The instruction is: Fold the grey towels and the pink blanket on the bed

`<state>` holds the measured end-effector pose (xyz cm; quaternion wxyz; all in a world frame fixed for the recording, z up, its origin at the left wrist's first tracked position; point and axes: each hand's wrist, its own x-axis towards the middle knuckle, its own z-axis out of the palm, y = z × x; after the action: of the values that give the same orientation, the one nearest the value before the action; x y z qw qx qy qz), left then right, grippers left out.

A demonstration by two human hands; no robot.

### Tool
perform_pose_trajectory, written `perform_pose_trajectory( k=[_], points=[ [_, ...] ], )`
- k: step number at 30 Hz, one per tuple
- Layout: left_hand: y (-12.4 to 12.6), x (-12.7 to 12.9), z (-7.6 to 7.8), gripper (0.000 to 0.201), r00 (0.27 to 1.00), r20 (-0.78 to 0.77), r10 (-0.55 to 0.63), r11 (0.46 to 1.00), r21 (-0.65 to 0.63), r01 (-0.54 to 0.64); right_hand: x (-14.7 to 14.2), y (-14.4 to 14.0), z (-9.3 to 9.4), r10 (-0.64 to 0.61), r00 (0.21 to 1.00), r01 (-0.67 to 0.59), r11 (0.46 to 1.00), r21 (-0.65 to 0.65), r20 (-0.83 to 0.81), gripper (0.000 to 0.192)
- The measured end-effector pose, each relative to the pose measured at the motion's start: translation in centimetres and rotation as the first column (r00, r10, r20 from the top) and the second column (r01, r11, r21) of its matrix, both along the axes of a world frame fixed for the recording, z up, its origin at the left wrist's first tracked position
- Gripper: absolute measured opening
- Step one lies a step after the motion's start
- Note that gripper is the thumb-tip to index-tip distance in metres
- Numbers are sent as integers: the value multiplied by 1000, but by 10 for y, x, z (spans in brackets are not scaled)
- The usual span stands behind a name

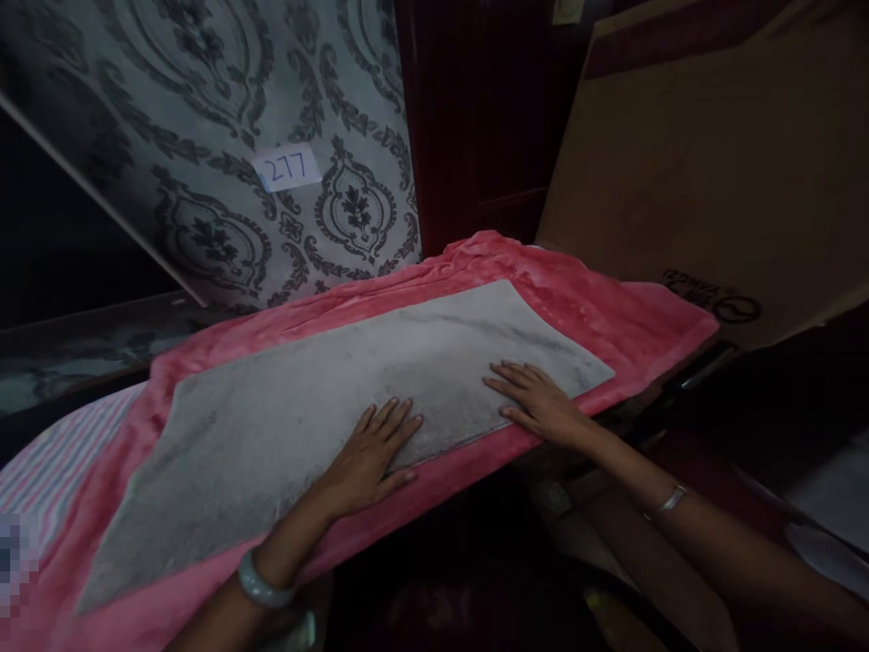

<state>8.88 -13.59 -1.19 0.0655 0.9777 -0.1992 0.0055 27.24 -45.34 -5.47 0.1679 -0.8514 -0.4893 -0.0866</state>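
A long grey plush mat (272, 426) lies spread out over a pink-red blanket (434, 475). My left hand (373, 453) rests flat on the mat near its front edge, fingers spread, with the thumb by the blanket. Further right, my right hand (533, 398) also lies flat on the mat, fingers stretched out and slightly apart. Neither hand grips anything. A thick pale bangle (262, 580) is on my left wrist, and a thin metal one (671, 498) circles my right forearm.
Striped cloth (81, 444) shows under the blanket at the left. Behind stands a wall with patterned paper (353, 199) and a card marked 277 (289, 167). A large cardboard box (692, 181) leans at the back right, beside a dark red wooden panel (475, 109).
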Motion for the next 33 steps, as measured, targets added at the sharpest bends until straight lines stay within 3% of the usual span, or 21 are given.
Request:
perform_pose_trajectory(
  k=[3, 8, 15, 18, 21, 28, 33],
  points=[
    [11, -29, 1, 60, 997, 65, 28, 999, -18, -27, -4, -6, 0, 61, 998, -62, 996, 71, 14, 54],
    [28, -56, -4, 40, 947, 256, 193, 981, -63, -183, -9, -6, 0, 160, 986, -168, 969, 184, 55, 41],
    [26, -64, -6, 21, 881, 455, 129, 975, 106, -197, -19, -4, -2, 159, 976, -188, 960, 207, 149, 33],
    [25, -67, -8, 25, 852, 513, 102, 978, 105, -181, -23, -4, -1, 169, 969, -205, 957, 204, 181, 32],
    [25, -69, -11, 27, 839, 537, 93, 986, 66, -152, -24, -3, -1, 172, 963, -216, 952, 216, 205, 29],
    [25, -73, -17, 27, 872, 485, 67, 975, 154, -161, -25, 0, -7, 160, 959, -225, 932, 284, 234, 26],
    [42, -91, -9, 20, 829, 526, 193, 934, 162, -320, -30, -2, -13, 132, 965, -198, 934, 298, 227, 28]
  ],
)
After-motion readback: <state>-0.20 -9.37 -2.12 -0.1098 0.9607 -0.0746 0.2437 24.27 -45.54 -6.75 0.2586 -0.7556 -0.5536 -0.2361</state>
